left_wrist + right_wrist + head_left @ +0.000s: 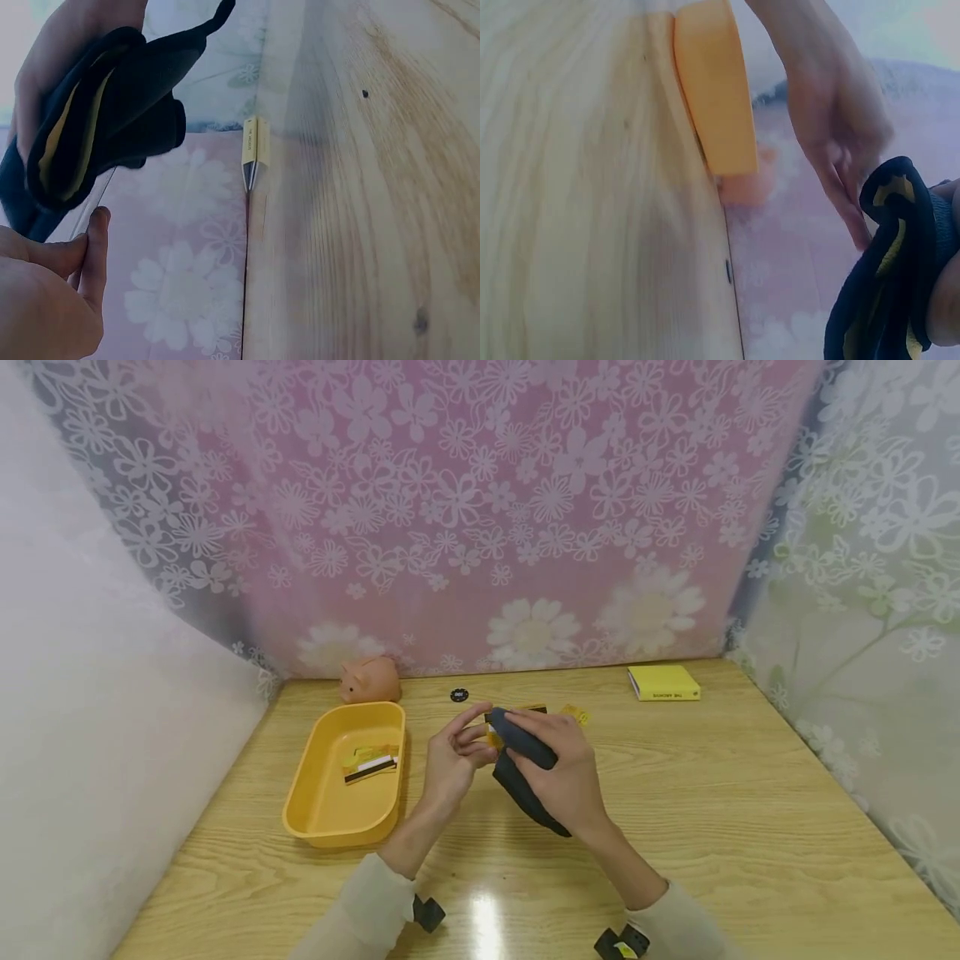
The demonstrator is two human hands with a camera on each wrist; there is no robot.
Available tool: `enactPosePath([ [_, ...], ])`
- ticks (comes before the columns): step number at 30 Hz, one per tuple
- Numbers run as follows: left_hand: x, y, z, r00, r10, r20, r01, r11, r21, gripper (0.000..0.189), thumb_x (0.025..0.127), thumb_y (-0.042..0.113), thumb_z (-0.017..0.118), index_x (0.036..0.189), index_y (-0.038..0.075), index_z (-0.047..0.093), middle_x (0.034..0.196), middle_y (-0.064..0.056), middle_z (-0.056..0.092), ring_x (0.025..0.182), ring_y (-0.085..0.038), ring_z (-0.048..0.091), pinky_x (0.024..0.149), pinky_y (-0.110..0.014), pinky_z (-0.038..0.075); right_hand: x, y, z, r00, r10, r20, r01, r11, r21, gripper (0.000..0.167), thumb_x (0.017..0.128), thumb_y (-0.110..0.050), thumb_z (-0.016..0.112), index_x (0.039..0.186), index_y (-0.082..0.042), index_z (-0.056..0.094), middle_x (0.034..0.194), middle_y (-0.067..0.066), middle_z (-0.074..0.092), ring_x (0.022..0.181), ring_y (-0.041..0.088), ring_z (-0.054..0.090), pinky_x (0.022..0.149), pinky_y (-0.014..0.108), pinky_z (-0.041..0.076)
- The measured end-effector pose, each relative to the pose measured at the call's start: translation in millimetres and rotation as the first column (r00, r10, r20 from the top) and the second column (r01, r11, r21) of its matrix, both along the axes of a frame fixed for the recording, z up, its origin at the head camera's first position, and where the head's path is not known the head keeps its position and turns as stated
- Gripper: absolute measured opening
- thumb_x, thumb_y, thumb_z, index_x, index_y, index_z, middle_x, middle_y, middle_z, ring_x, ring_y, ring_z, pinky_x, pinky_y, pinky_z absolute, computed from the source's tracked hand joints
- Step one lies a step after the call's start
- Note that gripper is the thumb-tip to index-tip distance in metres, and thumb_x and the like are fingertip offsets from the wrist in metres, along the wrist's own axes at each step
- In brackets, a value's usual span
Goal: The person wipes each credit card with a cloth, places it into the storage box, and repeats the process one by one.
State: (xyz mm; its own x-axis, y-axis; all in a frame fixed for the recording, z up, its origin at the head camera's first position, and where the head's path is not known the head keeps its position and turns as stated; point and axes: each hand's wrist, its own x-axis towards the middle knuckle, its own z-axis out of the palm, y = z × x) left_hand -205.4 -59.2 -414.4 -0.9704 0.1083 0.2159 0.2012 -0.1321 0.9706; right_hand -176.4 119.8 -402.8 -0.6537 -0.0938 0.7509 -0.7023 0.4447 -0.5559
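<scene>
My right hand (566,768) grips a dark blue fabric pouch (525,743) above the middle of the table. Its folded layers show a yellow lining in the left wrist view, where the pouch (142,112) hangs above my left hand (45,292). Thumb and fingers of the left hand (450,764) pinch a thin card (492,737) with yellow and white on it, close against the pouch; its far part is hidden. Behind the right hand, a yellow card with a black stripe (536,708) and a yellow piece (576,714) lie on the table, partly covered.
A yellow plastic tub (300,793) stands at left, with several striped cards (371,766) inside. Behind it sits a pink piggy bank (372,680). A black round chip (459,695) lies near the back edge, and a yellow book (664,683) at back right.
</scene>
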Motion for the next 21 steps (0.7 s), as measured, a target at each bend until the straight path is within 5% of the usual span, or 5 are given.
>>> enactPosePath([
  [6,0.4,4.3,-1.4,0.999,0.023,-0.049,-0.026,0.997,-0.07,0.058,0.093,-0.018,0.059,0.141,0.013,0.066,0.12,-0.015,0.075,0.092,-0.017,0.077,0.065,-0.02,0.049,3.0,-13,-5.3,0.998,0.055,0.016,-0.055,0.998,0.018,0.051,0.083,-0.001,0.087,0.13,-0.015,0.075,0.134,0.002,0.07,0.117,0.026,0.059,0.094,0.049,0.056],
  [8,1.0,4.5,-1.2,0.999,0.017,-0.041,-0.02,0.997,-0.072,0.057,0.093,-0.016,0.06,0.141,0.014,0.066,0.12,-0.014,0.076,0.094,-0.019,0.077,0.069,-0.02,0.053,2.1,-13,-7.2,0.999,0.048,0.011,-0.048,0.999,0.022,0.051,0.082,-0.001,0.087,0.13,-0.015,0.075,0.134,0.003,0.07,0.117,0.026,0.059,0.093,0.049,0.056],
  [21,2.6,-2.1,-2.8,0.998,-0.036,0.058,0.035,0.999,0.021,0.064,0.089,-0.022,0.064,0.143,0.012,0.064,0.12,-0.027,0.07,0.087,-0.032,0.076,0.081,-0.047,0.064,-5.7,16,-13.6,0.999,-0.026,0.022,0.026,1.0,0.014,0.055,0.08,0.004,0.087,0.13,-0.014,0.074,0.132,0.005,0.071,0.118,0.03,0.061,0.092,0.052,0.054],
])
